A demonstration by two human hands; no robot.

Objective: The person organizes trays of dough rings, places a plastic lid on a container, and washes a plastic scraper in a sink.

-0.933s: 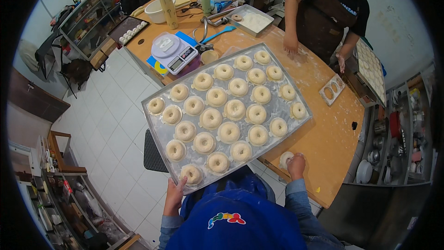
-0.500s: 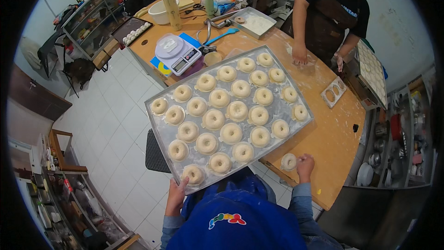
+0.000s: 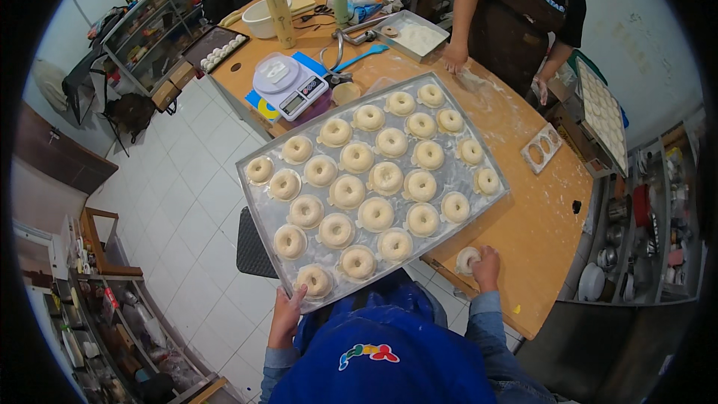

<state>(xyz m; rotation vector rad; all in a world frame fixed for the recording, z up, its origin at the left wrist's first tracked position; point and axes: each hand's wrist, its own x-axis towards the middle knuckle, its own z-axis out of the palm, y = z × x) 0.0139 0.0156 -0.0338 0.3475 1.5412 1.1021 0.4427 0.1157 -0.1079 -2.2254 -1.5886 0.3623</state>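
Note:
My left hand [image 3: 288, 307] grips the lower-left corner of a large metal tray [image 3: 476, 214], which carries several pale ring-shaped doughs [image 3: 346, 191], some on small round liners. The tray is tilted across my front, over the table's near edge. My right hand [image 3: 485, 265] is low on the wooden table to the right of the tray, its fingers closed on the edge of a single dough ring [image 3: 467, 259].
The wooden table [image 3: 546, 202] bears a scale [image 3: 288, 86], flour pan [image 3: 419, 36], cutter [image 3: 540, 147], bowl [image 3: 258, 21] and tray of dough balls [image 3: 203, 52]. A co-worker [image 3: 501, 45] stands across it, beside a propped dough tray [image 3: 602, 116]. Shelving [image 3: 643, 224] lines the right.
My right hand has moved from just beside the single ring back onto it. The tray has shifted slightly rightward in view. The co-worker's hand on the table has moved left.

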